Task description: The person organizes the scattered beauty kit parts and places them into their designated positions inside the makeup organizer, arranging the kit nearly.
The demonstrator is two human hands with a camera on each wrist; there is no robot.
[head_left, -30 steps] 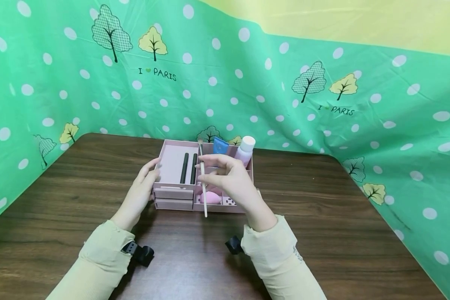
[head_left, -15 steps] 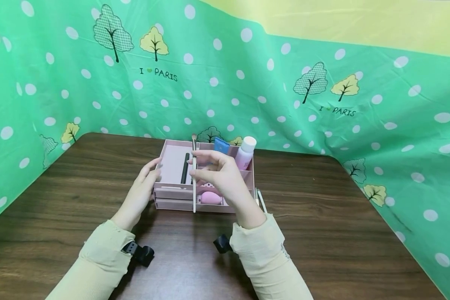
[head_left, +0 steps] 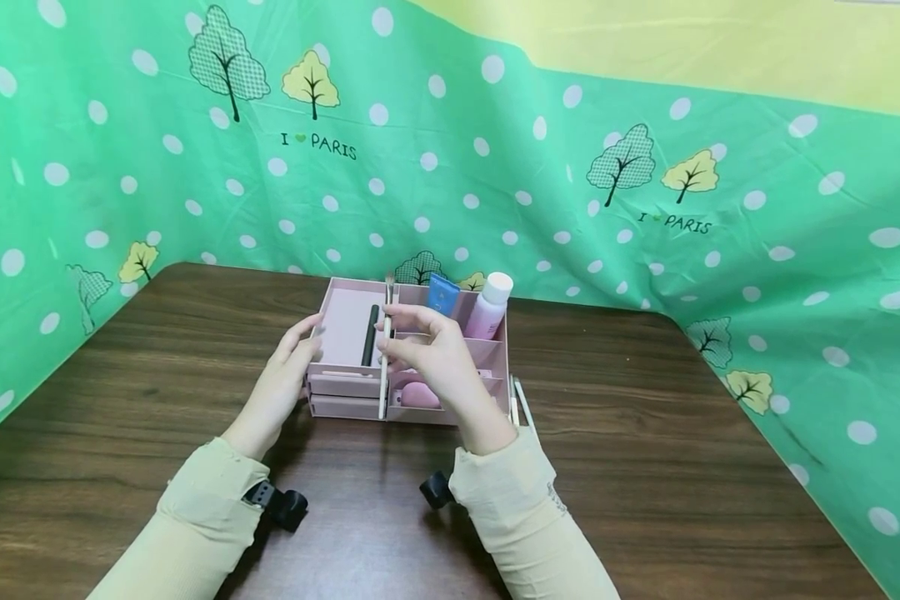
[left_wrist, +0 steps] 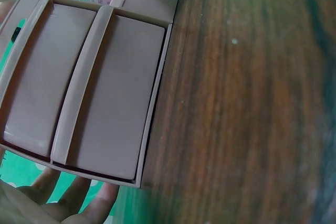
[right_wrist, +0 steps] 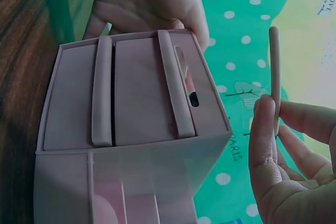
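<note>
My right hand [head_left: 441, 354] pinches a slim makeup brush [head_left: 383, 385] by its pale handle, between thumb and fingers. The brush stands over the pink organizer [head_left: 347, 407], bristles toward the back, along the divider right of its top tray. In the right wrist view the handle end [right_wrist: 274, 59] rises above the fingertips. My left hand [head_left: 277, 383] rests on the organizer's left side, with extended fingers [left_wrist: 79, 198] visible beyond that wall in the left wrist view. A black pen-like stick [head_left: 371, 335] lies in the tray; another beside it is mostly hidden by the right hand.
Right compartments hold a white-capped pink bottle [head_left: 487, 308], a blue tube [head_left: 442, 294] and a pink egg-shaped sponge [head_left: 419, 396]. Light-handled brushes [head_left: 525, 404] stand at the organizer's right side. Two drawers face the front. A green polka-dot cloth [head_left: 450, 150] hangs behind the wooden table [head_left: 690, 467].
My right hand has moved left with the brush, from above the right compartments to the tray's right edge, uncovering the brushes at the right side. The left hand has stayed in place.
</note>
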